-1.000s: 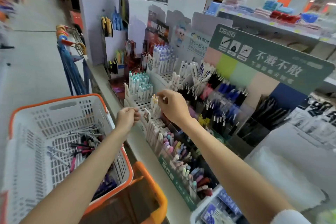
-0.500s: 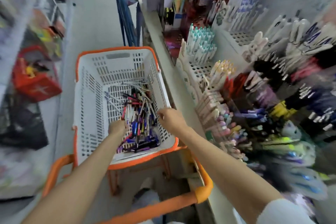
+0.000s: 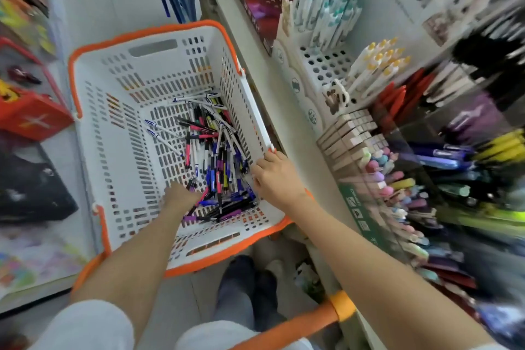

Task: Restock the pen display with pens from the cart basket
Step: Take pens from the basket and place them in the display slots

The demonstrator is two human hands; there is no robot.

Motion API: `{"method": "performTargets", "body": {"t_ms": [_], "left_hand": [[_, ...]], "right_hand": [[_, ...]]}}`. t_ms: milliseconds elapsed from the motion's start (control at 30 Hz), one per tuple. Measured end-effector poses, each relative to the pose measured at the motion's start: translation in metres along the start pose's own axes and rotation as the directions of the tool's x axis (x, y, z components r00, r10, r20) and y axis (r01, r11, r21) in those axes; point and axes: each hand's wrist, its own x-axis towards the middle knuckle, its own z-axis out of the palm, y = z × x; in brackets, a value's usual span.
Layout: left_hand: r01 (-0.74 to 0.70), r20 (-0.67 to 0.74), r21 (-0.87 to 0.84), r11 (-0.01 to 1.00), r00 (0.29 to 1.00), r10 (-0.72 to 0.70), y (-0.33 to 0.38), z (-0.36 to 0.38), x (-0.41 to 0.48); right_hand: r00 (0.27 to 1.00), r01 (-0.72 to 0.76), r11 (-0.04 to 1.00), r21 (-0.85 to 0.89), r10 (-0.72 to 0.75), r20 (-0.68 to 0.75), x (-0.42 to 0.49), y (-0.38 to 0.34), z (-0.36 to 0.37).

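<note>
a: where were the pens (image 3: pixel 216 162)?
b: heaped in the basket (image 3: pixel 142 34), near-right corner, long axes mostly pointing away from the person, some crossed
a: nearer hand?
b: left hand (image 3: pixel 181 196), at the pile's near-left edge. fingers hidden, couldn't tell if apart or clamped. right hand (image 3: pixel 277 176) sat at the basket's right wall, fingers curled, grip unclear
a: materials?
b: slim glossy plastic barrels, slotted white plastic basket, orange rim

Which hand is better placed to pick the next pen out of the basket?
Left. The left hand is down inside the basket, fingers at the pens; the right hand grips its rim, above the pile.
</note>
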Motion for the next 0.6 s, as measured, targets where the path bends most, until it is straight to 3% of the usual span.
{"method": "performTargets", "body": {"t_ms": [167,400,467,600], "left_hand": [[-0.074,-0.029,0.265,0.961,0.996,0.085,-0.01,0.025,-0.006],[-0.262,0.057,0.37,0.891,0.964,0.26,-0.026,0.035,-0.002],[-0.253,0.029,0.295,0.921,0.966,0.256,-0.027,0.037,-0.001],[-0.161,-0.094,-0.024,0.987,0.983,0.158,-0.016,0.027,-0.006]], "right_hand": [[0.999,-0.021,1.0,0.011,0.022,-0.037,0.001,0.002,0.002],[0.997,-0.04,0.999,0.037,0.042,-0.063,0.0,-0.002,-0.001],[0.996,-0.049,0.998,0.035,0.052,-0.068,0.0,-0.002,-0.001],[0.996,-0.049,0.998,0.032,0.051,-0.07,-0.001,-0.002,0.001]]}}
